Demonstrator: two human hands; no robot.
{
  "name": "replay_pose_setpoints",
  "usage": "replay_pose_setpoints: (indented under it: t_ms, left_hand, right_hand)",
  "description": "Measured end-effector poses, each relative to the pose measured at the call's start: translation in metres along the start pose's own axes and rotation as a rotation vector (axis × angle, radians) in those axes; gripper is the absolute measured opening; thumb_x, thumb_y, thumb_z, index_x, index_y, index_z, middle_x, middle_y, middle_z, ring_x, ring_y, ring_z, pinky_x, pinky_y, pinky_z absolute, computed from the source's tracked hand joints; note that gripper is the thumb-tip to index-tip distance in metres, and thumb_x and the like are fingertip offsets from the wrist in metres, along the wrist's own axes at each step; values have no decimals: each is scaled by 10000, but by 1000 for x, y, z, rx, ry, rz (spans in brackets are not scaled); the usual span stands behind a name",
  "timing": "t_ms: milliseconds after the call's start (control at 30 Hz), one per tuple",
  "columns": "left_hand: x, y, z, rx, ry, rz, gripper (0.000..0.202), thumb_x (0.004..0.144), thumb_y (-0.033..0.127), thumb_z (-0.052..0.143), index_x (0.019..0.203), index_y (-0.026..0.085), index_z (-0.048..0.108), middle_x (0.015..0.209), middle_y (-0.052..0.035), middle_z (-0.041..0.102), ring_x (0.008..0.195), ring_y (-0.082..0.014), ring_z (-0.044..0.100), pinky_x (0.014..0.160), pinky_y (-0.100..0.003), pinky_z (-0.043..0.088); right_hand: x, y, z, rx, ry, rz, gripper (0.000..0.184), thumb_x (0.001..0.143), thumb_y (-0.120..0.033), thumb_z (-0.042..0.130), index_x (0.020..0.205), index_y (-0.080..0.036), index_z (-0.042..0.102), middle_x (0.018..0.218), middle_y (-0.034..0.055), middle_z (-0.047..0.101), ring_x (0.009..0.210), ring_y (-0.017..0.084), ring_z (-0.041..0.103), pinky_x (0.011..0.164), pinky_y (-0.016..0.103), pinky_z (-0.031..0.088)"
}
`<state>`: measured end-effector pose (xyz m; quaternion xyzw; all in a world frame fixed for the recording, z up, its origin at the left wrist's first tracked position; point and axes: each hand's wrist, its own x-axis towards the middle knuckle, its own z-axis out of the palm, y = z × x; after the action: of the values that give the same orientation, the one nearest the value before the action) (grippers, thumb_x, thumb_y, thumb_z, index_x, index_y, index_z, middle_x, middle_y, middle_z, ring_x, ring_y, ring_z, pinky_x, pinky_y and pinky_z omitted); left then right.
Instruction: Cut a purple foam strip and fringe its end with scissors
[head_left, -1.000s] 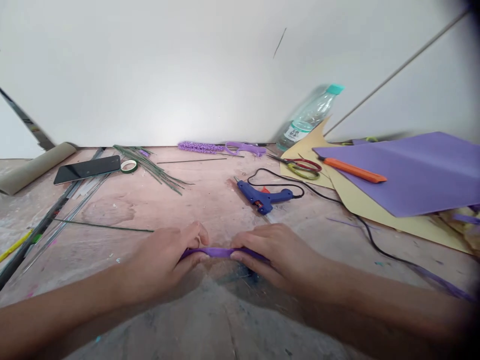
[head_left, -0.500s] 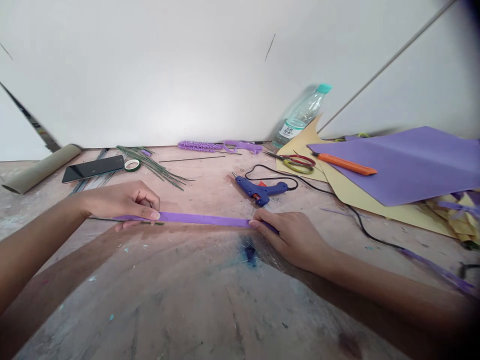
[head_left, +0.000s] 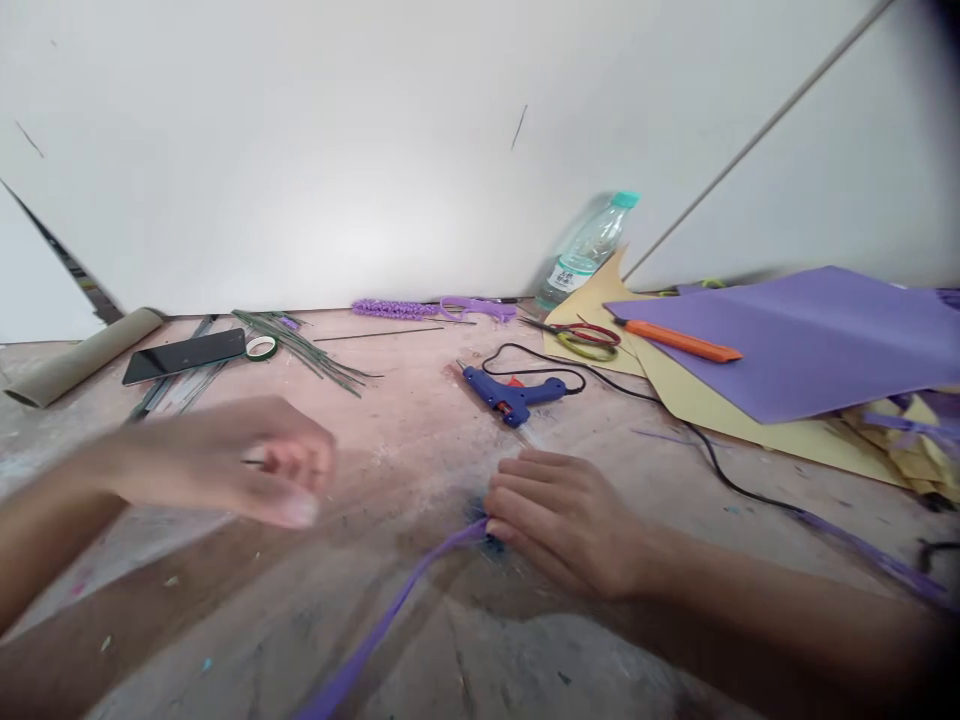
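My right hand [head_left: 562, 515] lies low on the wooden table [head_left: 420, 420], its fingers together and pressing down one end of a purple paper strip [head_left: 390, 620]. From those fingertips the strip runs down and to the left towards the near edge. My left hand [head_left: 247, 460] hovers to the left of it, apart from the strip and smeared by motion. Its fingers look curled, and a thin dark line shows beside them. I cannot make out whether it holds anything.
A blue glue gun [head_left: 510, 395] with a black cable lies just beyond my right hand. Scissors [head_left: 592, 335], an orange cutter [head_left: 679, 340], purple sheet [head_left: 817, 340] and a bottle [head_left: 589, 250] sit at the right. Phone [head_left: 184, 355], tape roll [head_left: 261, 347] and green wires [head_left: 307, 345] lie at the left.
My left hand has let go of the strip's left end and lifted away, blurred. The strip, stretched flat between both hands before, now trails towards me. My right hand drew nearer.
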<state>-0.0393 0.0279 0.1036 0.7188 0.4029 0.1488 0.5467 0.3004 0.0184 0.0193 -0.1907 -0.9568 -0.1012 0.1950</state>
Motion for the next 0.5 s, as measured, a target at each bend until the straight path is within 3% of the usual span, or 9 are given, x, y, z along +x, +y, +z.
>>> replay_pose_setpoints:
  t_ms: [33, 100, 167, 233, 300, 367, 433, 500]
  left_hand:
    - [11, -2, 22, -34, -114, -5, 256, 810, 385, 786, 921, 154, 776, 831, -44, 728, 728, -191, 630, 619, -218, 456]
    - [32, -11, 64, -200, -126, 11, 360, 862, 427, 748, 1129, 188, 711, 996, -63, 746, 876, -212, 657, 716, -237, 495]
    - [48, -22, 98, -345, -95, 3, 353, 941, 520, 619, 1040, 181, 630, 841, -66, 742, 681, -175, 640, 609, -241, 503]
    - [53, -31, 118, -421, -50, -26, 386, 977, 577, 518, 1011, 195, 564, 736, -55, 732, 483, -131, 549, 468, -216, 441]
    - [49, -38, 126, -497, 32, -56, 362, 977, 569, 496, 933, 210, 504, 707, -48, 731, 437, -113, 541, 435, -196, 426]
    - [42, -42, 127, -579, 159, -86, 317, 942, 513, 536, 867, 212, 475, 650, -36, 723, 407, -111, 550, 410, -181, 417]
    - [36, -45, 124, -632, 271, -109, 247, 898, 448, 555, 860, 215, 482, 552, -7, 687, 349, -112, 520, 367, -170, 384]
    - [33, -47, 121, -642, 321, -117, 184, 865, 394, 540, 922, 222, 504, 484, 20, 657, 319, -125, 507, 350, -173, 384]
  right_hand:
    - [7, -5, -3, 14, -1, -32, 460, 1134, -267, 274, 778, -205, 559, 654, -8, 606, 605, 151, 491, 635, 307, 361]
    - [22, -9, -10, 45, -3, -67, 402, 1122, -254, 330, 792, -206, 553, 667, -12, 604, 608, 149, 485, 623, 316, 361]
    - [33, 3, -15, 38, 22, -21, 351, 1118, -322, 355, 880, -214, 590, 780, 8, 657, 717, 152, 568, 690, 297, 427]
    - [36, 36, -21, -36, 60, 132, 321, 1096, -409, 377, 1075, -205, 625, 1072, 91, 699, 1017, 209, 629, 874, 337, 493]
    - [29, 88, -26, -130, 84, 385, 300, 1090, -372, 406, 1168, -169, 613, 1217, 164, 653, 1177, 276, 590, 978, 435, 498]
    - [12, 145, -28, -217, 23, 647, 250, 1073, -316, 472, 1129, -142, 643, 1184, 183, 657, 1161, 312, 606, 965, 500, 519]
    - [-9, 189, -23, -244, -122, 834, 276, 1030, -361, 617, 1198, -145, 652, 1208, 111, 668, 1086, 245, 660, 936, 456, 571]
    - [-29, 214, -11, -252, -254, 930, 324, 1025, -373, 641, 1275, -167, 646, 1287, 115, 654, 1079, 223, 672, 927, 422, 596]
